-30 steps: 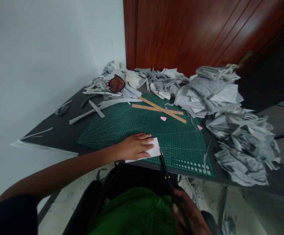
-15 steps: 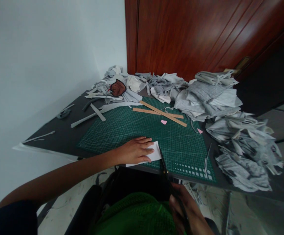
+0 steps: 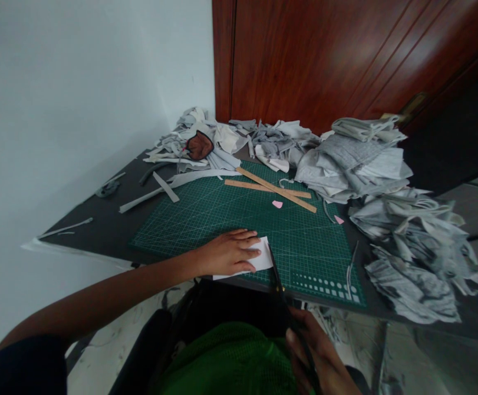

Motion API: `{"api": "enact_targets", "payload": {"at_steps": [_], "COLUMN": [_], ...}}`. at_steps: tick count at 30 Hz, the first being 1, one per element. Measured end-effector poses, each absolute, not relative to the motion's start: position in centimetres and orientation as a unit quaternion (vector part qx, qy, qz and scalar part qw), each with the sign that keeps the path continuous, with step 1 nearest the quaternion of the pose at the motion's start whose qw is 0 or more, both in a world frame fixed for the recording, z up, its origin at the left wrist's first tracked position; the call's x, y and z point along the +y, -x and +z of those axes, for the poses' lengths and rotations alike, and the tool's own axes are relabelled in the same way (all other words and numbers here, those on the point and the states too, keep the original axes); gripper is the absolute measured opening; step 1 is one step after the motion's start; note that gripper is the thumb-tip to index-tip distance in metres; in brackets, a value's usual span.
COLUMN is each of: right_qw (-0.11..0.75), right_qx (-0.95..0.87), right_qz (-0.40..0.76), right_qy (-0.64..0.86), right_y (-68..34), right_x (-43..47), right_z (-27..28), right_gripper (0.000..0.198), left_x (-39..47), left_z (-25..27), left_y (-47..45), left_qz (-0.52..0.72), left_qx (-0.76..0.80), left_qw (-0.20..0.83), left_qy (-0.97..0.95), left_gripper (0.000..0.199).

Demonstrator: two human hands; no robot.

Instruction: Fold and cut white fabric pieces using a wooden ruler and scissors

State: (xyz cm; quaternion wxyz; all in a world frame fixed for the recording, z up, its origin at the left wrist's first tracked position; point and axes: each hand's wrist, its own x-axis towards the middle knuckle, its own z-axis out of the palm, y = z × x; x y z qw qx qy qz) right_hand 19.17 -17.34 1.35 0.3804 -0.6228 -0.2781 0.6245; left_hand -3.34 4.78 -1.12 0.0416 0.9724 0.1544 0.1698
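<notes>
My left hand lies flat, fingers spread, on a white piece of paper or card at the front edge of the green cutting mat. My right hand is wrapped round the handles of black scissors, low at the front right. Their blades point away from me and their tip meets the right edge of the white piece. Whether the blades are parted is hard to make out. Part of the white piece is hidden under my left hand.
Two crossed wooden rulers lie on the mat's far part, near a small pink scrap. Grey fabric piles fill the back and right of the dark table. A brown pouch-like piece rests on the left pile.
The view has shifted very slightly. Both hands, the scissors and the white piece keep nearly the same positions.
</notes>
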Motion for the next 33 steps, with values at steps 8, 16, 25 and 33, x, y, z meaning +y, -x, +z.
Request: {"api": "enact_targets", "payload": {"at_steps": [8,16,25,33], "right_qw": [0.372,0.395,0.405,0.386], "right_qx": [-0.234,-0.237,-0.242,-0.301], "right_qz": [0.639,0.627,0.661,0.635], "right_qy": [0.631,0.628,0.583,0.598], "right_y": [-18.9,-19.0,-19.9,-18.9], "right_x": [-17.2,-17.5,-16.3,-14.4], "right_z": [2.1,1.2,0.6,1.8], "right_gripper": [0.083,0.07,0.071,0.07], "left_x": [4.7,4.7,4.7,4.9], "left_z": [-0.9,-1.1,-1.1,-1.1], "left_y": [3.4,3.4,3.4,3.4], "left_qz": [0.161,0.172,0.206,0.208], "left_qx": [0.159,0.156,0.155,0.142], "left_qw": [0.045,0.048,0.045,0.027], "left_qy": [-0.973,-0.972,-0.965,-0.968], "left_gripper": [0.041,0.041,0.041,0.042]}}
